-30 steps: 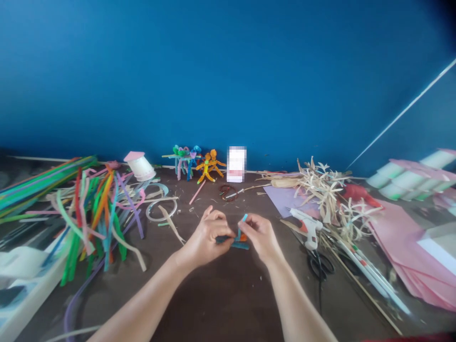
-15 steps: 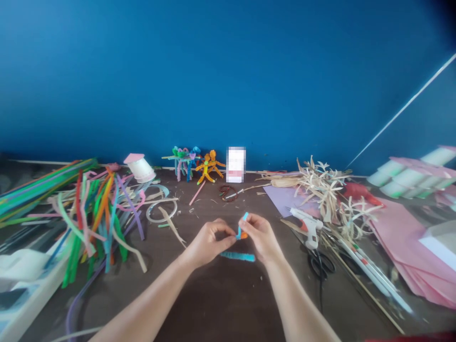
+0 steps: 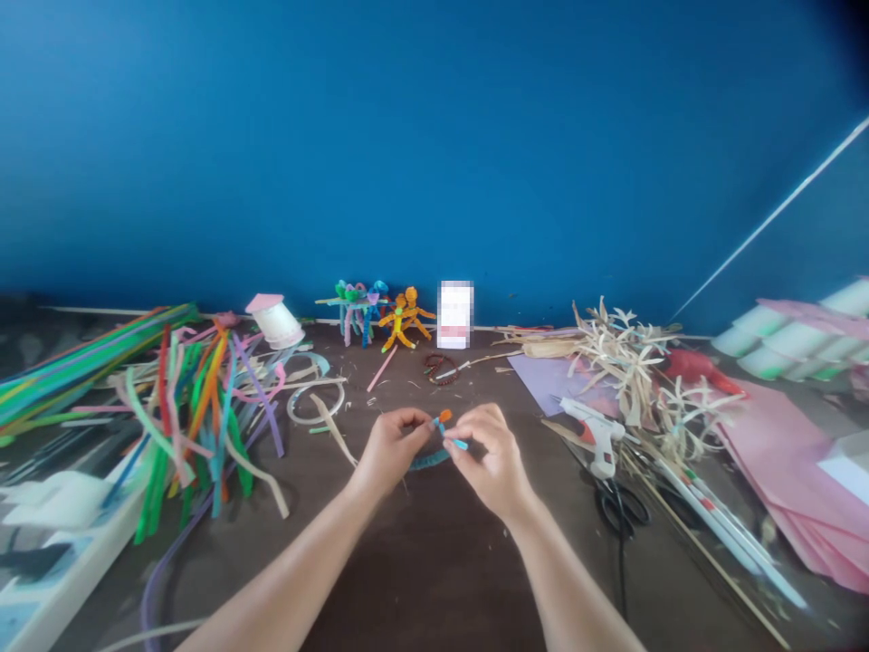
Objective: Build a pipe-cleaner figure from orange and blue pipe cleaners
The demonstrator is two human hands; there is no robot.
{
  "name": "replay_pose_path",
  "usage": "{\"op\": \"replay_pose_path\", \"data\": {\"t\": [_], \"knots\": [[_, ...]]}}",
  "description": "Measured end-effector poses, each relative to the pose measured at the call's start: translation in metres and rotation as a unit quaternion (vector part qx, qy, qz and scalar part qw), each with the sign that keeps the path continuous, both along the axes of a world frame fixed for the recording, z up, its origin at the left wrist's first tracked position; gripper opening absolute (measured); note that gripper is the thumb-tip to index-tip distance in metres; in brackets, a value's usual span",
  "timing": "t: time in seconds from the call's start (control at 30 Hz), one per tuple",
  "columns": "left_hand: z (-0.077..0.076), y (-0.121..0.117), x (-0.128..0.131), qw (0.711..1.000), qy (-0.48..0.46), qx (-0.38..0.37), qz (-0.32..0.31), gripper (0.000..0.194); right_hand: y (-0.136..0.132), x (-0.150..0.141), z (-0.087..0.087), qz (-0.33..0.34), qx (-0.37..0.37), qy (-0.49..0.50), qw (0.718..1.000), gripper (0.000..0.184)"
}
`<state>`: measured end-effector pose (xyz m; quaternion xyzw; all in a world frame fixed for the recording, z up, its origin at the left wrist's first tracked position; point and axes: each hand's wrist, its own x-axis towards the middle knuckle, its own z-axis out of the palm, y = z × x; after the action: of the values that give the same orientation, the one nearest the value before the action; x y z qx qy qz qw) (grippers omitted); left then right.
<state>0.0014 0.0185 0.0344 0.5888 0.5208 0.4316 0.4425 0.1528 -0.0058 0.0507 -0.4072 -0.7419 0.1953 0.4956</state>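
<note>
Over the middle of the dark table [image 3: 421,580], my left hand [image 3: 394,444] pinches a light blue pipe cleaner [image 3: 460,444] that has a short orange piece [image 3: 445,416] at it. My right hand [image 3: 490,453] has its thumb and fingers closed on the other end of the same blue pipe cleaner. Just beneath the hands lies another blue pipe cleaner [image 3: 429,460], partly covered by them. How the orange piece joins the blue one is too small to make out.
Loose pipe cleaners [image 3: 217,398] heap up on the left near a power strip [image 3: 88,580]. Small pipe-cleaner figures [image 3: 407,319] stand by the wall. On the right are a glue gun [image 3: 597,433], black scissors [image 3: 621,507], pink sheets [image 3: 780,462] and dried husk flowers [image 3: 631,353].
My right hand has brought the upright blue end down toward me and to the right. The orange piece now sticks up between the hands. The view has shifted slightly left.
</note>
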Motion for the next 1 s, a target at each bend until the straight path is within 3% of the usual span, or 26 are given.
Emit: {"op": "replay_pose_path", "data": {"t": [0.13,0.23,0.33,0.43,0.5,0.63,1.0], "knots": [[0.003,-0.002,0.000,0.994,0.087,0.065,0.016,0.015,0.000,-0.002,-0.001,0.018,0.014,-0.019,1.000,0.010],[0.006,-0.004,0.000,0.967,0.193,0.161,0.029,0.009,-0.001,-0.001,-0.001,0.022,0.026,-0.031,0.999,0.010],[0.011,-0.008,0.000,0.933,0.272,0.235,-0.021,0.008,0.000,0.002,-0.002,0.007,0.011,-0.011,1.000,0.010],[0.018,-0.011,-0.001,0.912,0.289,0.270,-0.109,0.010,0.004,0.006,-0.003,-0.031,-0.056,0.053,0.997,0.009],[0.022,-0.013,-0.001,0.910,0.276,0.270,-0.150,0.010,0.007,0.008,-0.003,-0.028,-0.150,0.107,0.982,0.012],[0.020,-0.013,0.000,0.932,0.234,0.224,-0.164,0.008,0.010,0.009,-0.003,0.024,-0.315,0.232,0.920,0.019],[0.017,-0.013,0.002,0.967,0.137,0.159,-0.146,0.008,0.011,0.005,-0.008,0.043,-0.357,0.294,0.886,0.020]]}}
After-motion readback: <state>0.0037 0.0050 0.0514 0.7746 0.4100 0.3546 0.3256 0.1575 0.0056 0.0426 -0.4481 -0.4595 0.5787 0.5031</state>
